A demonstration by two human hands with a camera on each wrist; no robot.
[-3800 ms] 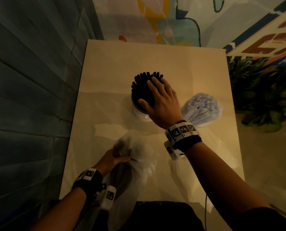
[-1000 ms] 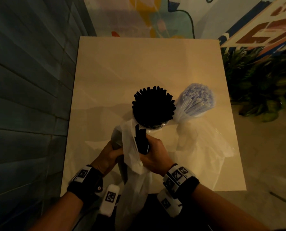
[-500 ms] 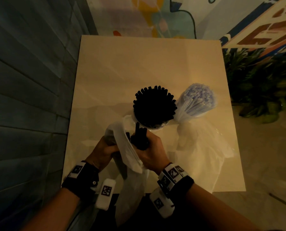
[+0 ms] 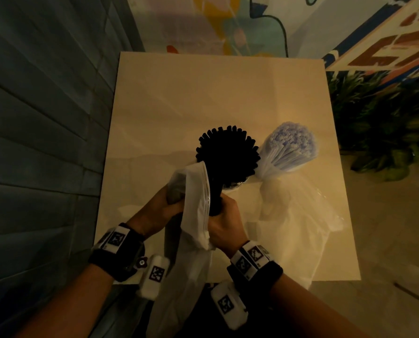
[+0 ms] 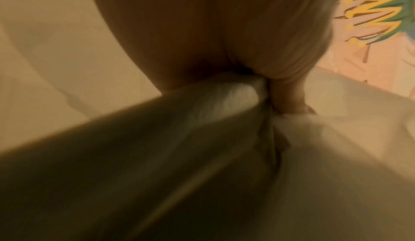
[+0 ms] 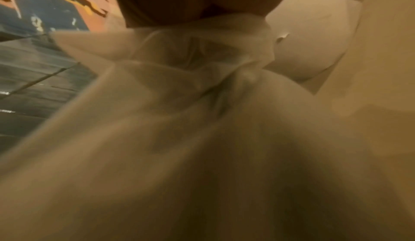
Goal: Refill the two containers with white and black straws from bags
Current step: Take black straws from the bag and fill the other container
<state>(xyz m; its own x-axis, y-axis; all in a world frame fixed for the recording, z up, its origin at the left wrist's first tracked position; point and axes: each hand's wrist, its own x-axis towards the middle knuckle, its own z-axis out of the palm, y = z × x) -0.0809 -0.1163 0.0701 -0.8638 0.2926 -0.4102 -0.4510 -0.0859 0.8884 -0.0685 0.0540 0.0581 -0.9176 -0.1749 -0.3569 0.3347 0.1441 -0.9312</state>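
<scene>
A translucent bag [image 4: 193,215] is held upright over the near edge of the worktop [image 4: 179,98]: its upper left side is gripped by the left hand [image 4: 159,211], while a small bunch of black straws [image 4: 215,198] at the bag's mouth is clasped in the curled fingers of the right hand [image 4: 224,223]. The bunch points up and away toward the container [image 4: 236,185] just beyond it, near the middle of the worktop, of which only a sliver of pale rim is seen under a dense fan of black straws [image 4: 228,154] that already crowds it. Just to the right, toward the right edge, a tight cluster of white straws [image 4: 292,147] is seen standing up, wrapped in clear plastic gathered below it; whether a second container sits beneath cannot be told. A second, flattened clear bag [image 4: 298,228] lies at the near right corner. In both wrist views only blurred plastic and the heel of each hand are shown. The black side is judged to be nearly finished, with this bunch left to be added. The white side may be done too, unless the wrapped cluster is yet to be freed and settled. How many straws remain in the held bag cannot be told.
</scene>
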